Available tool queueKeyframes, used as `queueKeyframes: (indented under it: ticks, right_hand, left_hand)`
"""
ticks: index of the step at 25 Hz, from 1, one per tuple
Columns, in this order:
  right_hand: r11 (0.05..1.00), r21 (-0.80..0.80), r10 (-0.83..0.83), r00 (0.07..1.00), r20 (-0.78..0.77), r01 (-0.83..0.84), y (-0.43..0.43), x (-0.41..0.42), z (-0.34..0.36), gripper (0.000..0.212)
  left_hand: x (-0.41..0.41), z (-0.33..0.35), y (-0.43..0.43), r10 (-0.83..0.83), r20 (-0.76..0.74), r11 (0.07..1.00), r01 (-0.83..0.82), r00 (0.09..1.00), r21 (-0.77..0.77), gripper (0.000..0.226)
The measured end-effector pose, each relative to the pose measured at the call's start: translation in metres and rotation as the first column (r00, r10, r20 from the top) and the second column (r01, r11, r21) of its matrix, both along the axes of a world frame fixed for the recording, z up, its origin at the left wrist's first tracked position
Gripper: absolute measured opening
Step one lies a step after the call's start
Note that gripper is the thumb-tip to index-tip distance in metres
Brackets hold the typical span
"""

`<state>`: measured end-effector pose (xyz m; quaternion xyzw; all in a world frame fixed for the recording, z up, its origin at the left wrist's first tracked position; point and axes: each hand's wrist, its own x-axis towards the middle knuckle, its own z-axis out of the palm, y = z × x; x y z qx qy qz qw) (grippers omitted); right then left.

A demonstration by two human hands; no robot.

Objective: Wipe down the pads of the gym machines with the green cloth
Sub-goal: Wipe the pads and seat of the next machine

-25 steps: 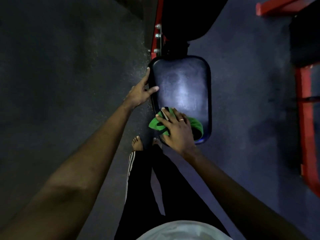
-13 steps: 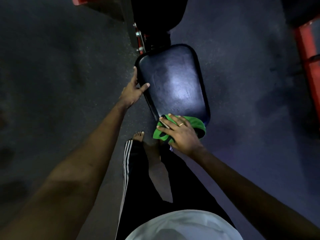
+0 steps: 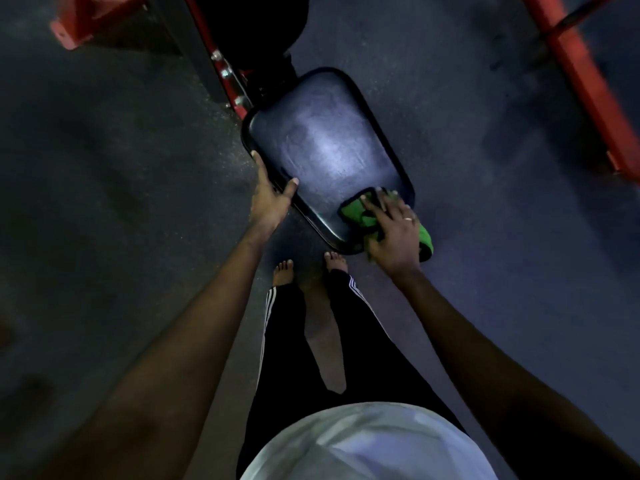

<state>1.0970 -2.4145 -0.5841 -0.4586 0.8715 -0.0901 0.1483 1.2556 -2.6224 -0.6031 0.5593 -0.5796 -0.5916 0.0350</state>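
— Checking seat pad (image 3: pixel 322 147): what steadies it?
— Left hand (image 3: pixel 272 199) grips its left edge, thumb on top.
— Right hand (image 3: pixel 391 233)?
— Fingers (image 3: pixel 382 202) straight and spread, pressing the green cloth (image 3: pixel 356 216) onto the pad's near right corner.

Dim room. Floor (image 3: pixel 104 168) dark speckled rubber matting, greyer on L, bluish cast on R. Red steel frame (image 3: pixel 588 84) runs diagonally across top R corner w/ thin dark bar (image 3: pixel 571 19) crossing it. Red bracket (image 3: pixel 79 22) sits top L. Red post (image 3: pixel 239 100) w/ silver bolts (image 3: pixel 216 56) near top centre, dark upright (image 3: pixel 187 46) just beside it
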Motion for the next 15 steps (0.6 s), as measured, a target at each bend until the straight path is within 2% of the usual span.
queueKeyframes:
  ticks: [2,3,6,8,10,12,15]
  right_hand:
    - [0.97,0.0,-0.242,0.97,0.027,0.242,-0.021,0.019,0.003,0.079]
    - [0.963,0.037,-0.266,0.964,0.003,0.265,-0.029,0.033,0.005,0.08]
    - [0.988,0.153,-0.001,0.999,-0.041,0.007,-0.021,0.06,0.005,0.087]
    - [0.99,0.139,0.015,1.0,-0.014,-0.013,-0.011,0.041,0.006,0.084]
    - [0.978,0.14,-0.159,0.987,0.015,0.155,-0.016,0.018,0.006,0.078]
    - [0.928,0.141,-0.354,0.933,0.056,0.344,-0.03,0.003,0.005,0.075]
    - [0.88,0.12,-0.468,0.882,0.059,0.459,-0.035,0.005,0.004,0.076]
  left_hand:
    - [-0.003,-0.002,0.009,0.02,0.007,1.0,-0.02,1.0,0.014,0.094]
    - [-0.005,-0.004,0.012,0.044,0.014,0.999,-0.045,0.999,0.019,0.094]
    - [-0.01,-0.012,0.015,0.117,-0.008,0.993,-0.117,0.993,0.0,0.099]
    - [-0.011,-0.025,0.013,0.124,0.011,0.992,-0.124,0.992,-0.029,0.102]
    - [-0.013,-0.016,0.019,0.146,0.005,0.989,-0.146,0.989,-0.034,0.098]
    - [-0.013,-0.013,0.026,0.134,-0.013,0.99,-0.134,0.991,-0.053,0.089]
    - [-0.013,-0.01,0.034,0.152,-0.003,0.985,-0.151,0.988,-0.086,0.082]
